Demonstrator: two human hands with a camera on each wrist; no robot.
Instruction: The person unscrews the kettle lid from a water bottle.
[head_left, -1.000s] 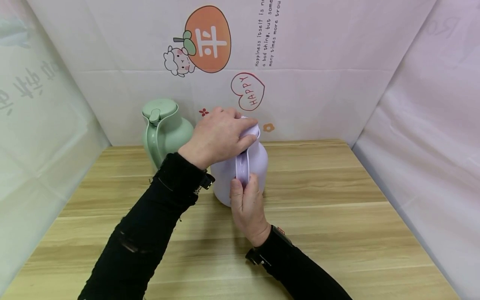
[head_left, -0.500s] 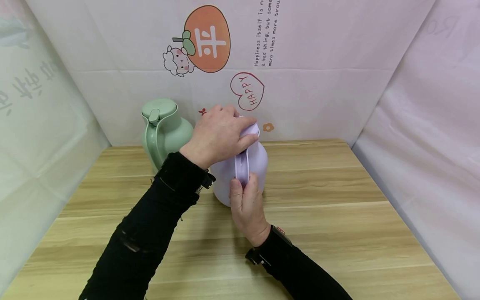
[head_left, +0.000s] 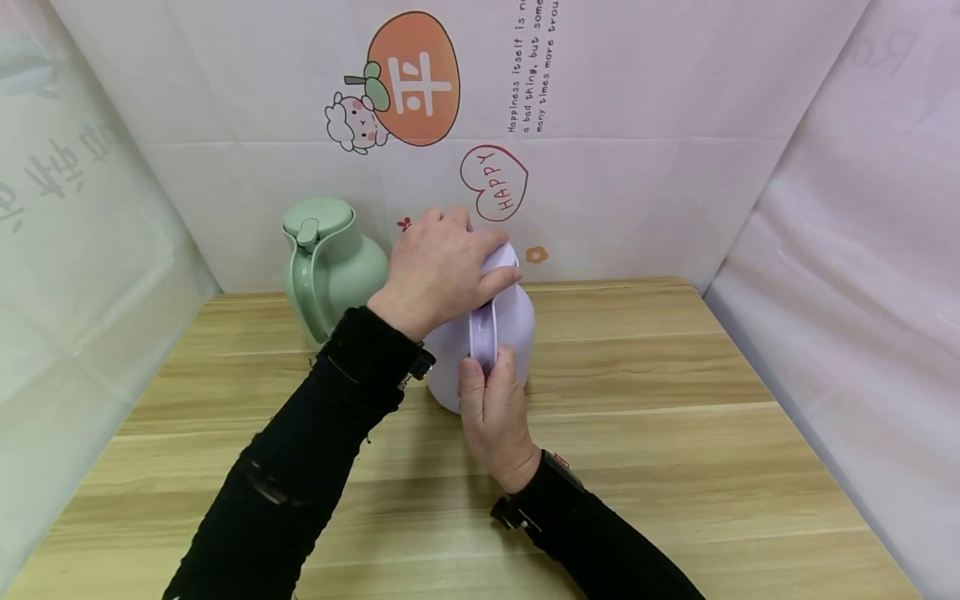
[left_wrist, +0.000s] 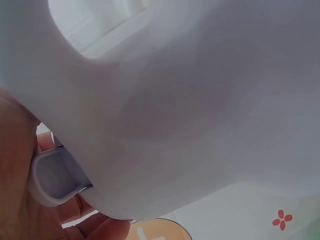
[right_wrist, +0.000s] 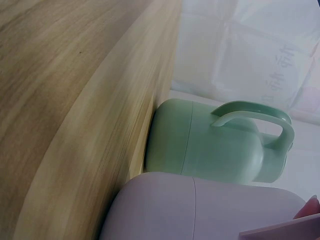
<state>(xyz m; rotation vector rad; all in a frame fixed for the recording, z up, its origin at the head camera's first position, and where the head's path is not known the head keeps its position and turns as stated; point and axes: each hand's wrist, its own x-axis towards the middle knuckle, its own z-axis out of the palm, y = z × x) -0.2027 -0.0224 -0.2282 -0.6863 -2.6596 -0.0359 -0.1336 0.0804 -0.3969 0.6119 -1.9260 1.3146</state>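
A lavender thermos jug (head_left: 517, 325) stands on the wooden table, its handle (head_left: 483, 333) facing me. My right hand (head_left: 497, 417) grips that handle low down, thumb on the near side. Over the top, my left hand (head_left: 442, 271) holds the lid (head_left: 501, 257), with the thumb laid along its near right edge. The left wrist view shows fingers (left_wrist: 97, 227) curled by the rim, around a small lavender tab (left_wrist: 56, 175). Much of the lid is hidden under the left hand. A right fingertip (right_wrist: 307, 207) shows beside the jug's handle in the right wrist view.
A green thermos jug (head_left: 352, 271) stands close to the left of the lavender one, near the back edge. Behind the table (head_left: 637, 400) hangs a white printed cloth (head_left: 637, 167), with white cloth on both sides.
My left hand has turned slightly on the lid, its wrist shifting a little right and its thumb reaching further right. The right hand and both jugs stay put.
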